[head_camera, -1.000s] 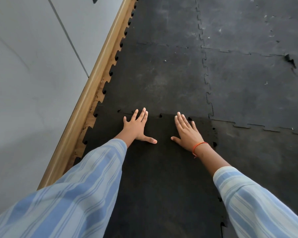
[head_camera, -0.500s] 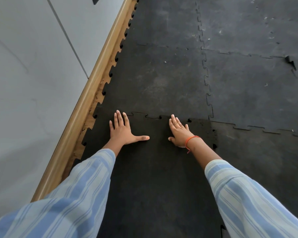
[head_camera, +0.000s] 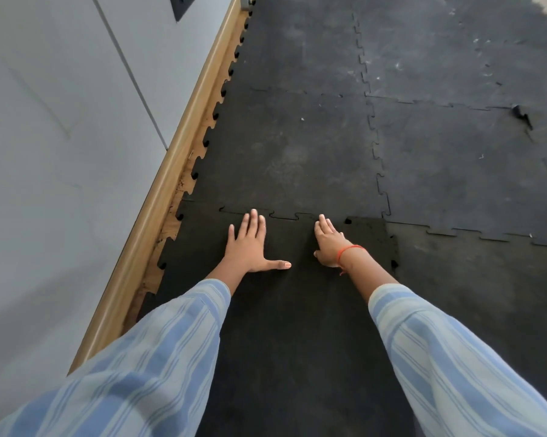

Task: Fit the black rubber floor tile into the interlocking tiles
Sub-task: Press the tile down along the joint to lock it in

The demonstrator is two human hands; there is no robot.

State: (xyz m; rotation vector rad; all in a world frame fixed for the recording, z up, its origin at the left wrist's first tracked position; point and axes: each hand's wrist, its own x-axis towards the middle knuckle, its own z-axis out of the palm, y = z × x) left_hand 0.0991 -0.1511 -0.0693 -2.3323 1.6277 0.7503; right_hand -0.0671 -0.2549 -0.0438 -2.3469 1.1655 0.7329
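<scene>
The tile lies against the laid tiles, its left teeth near the skirting. Open mat lies to the right. Left hand is spread flat; right hand presses near the far seam. The tile is darker, matte.

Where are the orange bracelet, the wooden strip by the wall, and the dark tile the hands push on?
orange bracelet (head_camera: 349, 249), head view, on the band across the right wrist.
wooden strip (head_camera: 174, 171), head view, its rounded top.
dark tile (head_camera: 297, 326), head view, bare middle between the sleeves.
</scene>
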